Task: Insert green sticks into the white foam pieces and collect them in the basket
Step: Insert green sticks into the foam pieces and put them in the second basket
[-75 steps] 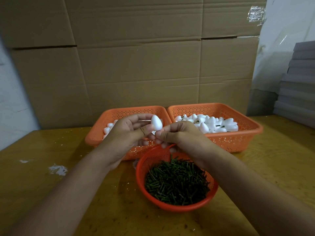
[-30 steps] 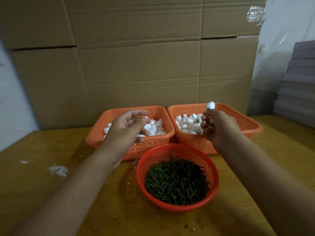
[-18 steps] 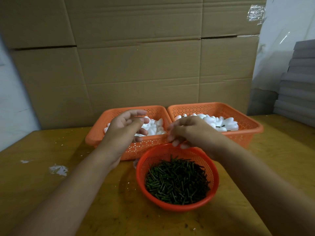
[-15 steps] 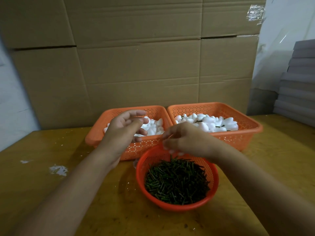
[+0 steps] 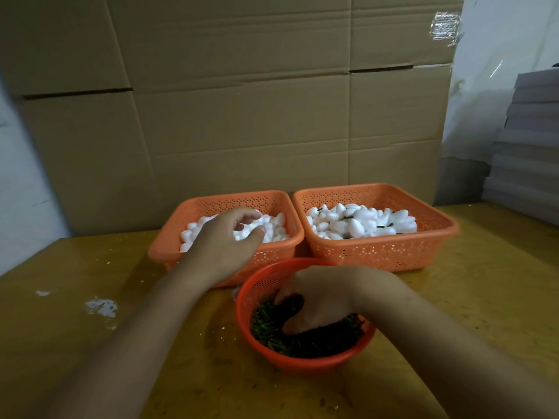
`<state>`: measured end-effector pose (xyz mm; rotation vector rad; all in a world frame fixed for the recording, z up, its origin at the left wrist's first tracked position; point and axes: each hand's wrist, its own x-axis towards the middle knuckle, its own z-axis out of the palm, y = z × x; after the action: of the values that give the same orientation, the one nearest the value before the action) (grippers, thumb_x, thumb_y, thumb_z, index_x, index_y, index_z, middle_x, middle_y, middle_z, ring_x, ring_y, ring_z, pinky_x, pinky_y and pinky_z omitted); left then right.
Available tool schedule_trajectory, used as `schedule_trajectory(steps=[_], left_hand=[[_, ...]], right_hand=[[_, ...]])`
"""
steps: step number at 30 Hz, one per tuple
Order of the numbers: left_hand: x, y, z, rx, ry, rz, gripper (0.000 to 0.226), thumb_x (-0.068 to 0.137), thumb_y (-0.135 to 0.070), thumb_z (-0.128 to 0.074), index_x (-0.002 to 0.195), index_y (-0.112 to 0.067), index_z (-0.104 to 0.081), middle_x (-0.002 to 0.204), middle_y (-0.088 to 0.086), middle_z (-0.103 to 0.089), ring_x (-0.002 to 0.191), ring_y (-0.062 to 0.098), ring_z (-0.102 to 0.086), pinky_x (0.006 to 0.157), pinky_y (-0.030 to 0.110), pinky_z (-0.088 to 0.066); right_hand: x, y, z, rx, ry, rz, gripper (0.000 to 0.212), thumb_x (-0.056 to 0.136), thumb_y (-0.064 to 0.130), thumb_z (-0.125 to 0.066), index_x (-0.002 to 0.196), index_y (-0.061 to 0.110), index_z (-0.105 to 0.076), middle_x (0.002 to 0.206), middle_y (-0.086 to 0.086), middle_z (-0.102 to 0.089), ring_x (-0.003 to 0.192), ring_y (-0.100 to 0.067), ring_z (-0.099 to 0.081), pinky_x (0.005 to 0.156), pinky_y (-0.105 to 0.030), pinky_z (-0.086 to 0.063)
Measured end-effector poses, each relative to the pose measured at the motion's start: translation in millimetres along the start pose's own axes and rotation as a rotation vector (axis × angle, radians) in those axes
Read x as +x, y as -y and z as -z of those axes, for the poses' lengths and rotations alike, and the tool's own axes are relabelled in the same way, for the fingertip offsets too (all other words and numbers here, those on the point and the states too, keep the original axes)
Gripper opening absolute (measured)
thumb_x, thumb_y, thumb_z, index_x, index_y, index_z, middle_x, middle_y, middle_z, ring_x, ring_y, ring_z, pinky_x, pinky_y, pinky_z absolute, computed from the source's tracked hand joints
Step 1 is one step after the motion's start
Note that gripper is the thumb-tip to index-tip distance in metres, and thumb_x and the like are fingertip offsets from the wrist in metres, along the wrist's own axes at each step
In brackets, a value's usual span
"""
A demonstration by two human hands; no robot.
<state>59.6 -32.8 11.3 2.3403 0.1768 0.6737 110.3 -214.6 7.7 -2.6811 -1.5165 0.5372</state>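
Green sticks [image 5: 305, 340] now under lowered right hand [image 5: 317, 297], grip unclear, left hand [image 5: 223, 246] still loosely spread.

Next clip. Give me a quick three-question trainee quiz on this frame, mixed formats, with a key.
1. True or false: the right hand is down in the round red basket of green sticks.
2. Multiple choice: the left hand is over
A. the left orange basket of plain white foam pieces
B. the right orange basket
C. the bare table
3. Fill in: foam pieces with green sticks showing among them lie in the ____ orange basket.

Key: 1 true; 2 A; 3 right.
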Motion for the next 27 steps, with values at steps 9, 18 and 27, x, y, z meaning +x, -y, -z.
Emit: schedule_trajectory(steps=[9, 18, 27], left_hand=[[26.9, -23.6, -21.7, 0.432, 0.337, -0.055, 0.050, 0.088, -0.066, -0.059, 0.128, -0.036, -0.060, 0.117, -0.014, -0.055, 0.105, 0.006, -0.044, 0.090, 0.027, -0.028], [54.2, -21.8, -34.1, 0.613, 0.546, -0.126, 0.037, 0.085, -0.071, -0.058, 0.086, -0.034, -0.054, 0.088, -0.022, -0.037, 0.080, 0.001, -0.041, 0.062, 0.017, -0.022], [49.8, -15.5, -35.2, 0.680, 0.478, -0.217, 0.040, 0.087, -0.073, -0.052, 0.089, -0.033, -0.053, 0.110, -0.012, -0.052, 0.110, 0.018, -0.047, 0.098, 0.039, -0.034]], right_hand=[[-0.1, -0.3, 0.1, 0.004, -0.002, 0.011, 0.058, 0.092, 0.046, -0.063, 0.145, 0.029, -0.048, 0.144, 0.001, -0.050, 0.129, -0.022, -0.049, 0.087, -0.026, -0.035], [2.1, -3.2, -0.3, 0.025, 0.019, 0.016, 0.058, 0.092, 0.046, -0.063, 0.146, 0.029, -0.046, 0.147, 0.001, -0.047, 0.130, -0.022, -0.048, 0.089, -0.028, -0.038], [2.4, -4.7, -0.7, 0.035, 0.016, 0.018, 0.057, 0.092, 0.047, -0.063, 0.144, 0.026, -0.049, 0.143, 0.000, -0.050, 0.127, -0.022, -0.050, 0.093, -0.032, -0.042]])
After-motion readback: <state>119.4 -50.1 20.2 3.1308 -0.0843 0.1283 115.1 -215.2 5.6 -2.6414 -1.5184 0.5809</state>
